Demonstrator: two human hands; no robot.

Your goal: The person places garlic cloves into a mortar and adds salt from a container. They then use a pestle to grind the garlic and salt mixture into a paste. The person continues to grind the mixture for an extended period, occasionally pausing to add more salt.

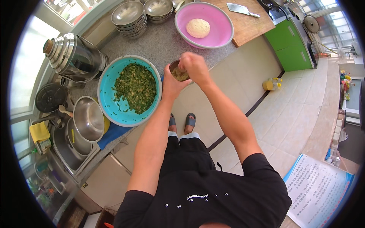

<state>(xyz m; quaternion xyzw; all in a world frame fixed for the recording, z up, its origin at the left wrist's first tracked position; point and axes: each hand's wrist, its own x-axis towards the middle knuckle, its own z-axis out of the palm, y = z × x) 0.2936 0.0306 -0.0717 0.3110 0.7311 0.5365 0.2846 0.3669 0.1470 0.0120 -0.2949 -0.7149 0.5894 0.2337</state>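
My left hand is wrapped around a small brown cup with a yellowish, mashed-looking mass inside. Over its mouth, my right hand is closed in a fist, slightly blurred. Whatever that fist holds, if anything, is hidden. Both hands are near the counter's front edge, just right of a large turquoise basin. Chopped green filling with pale bits lies in the basin. Beyond my hands stands a pink basin with a round lump of dough in it.
Stacked metal bowls stand at the back. A cleaver lies on a wooden board at the far right. Left are a large steel pot, a metal bowl and a sink. Yellow bottles stand on the floor.
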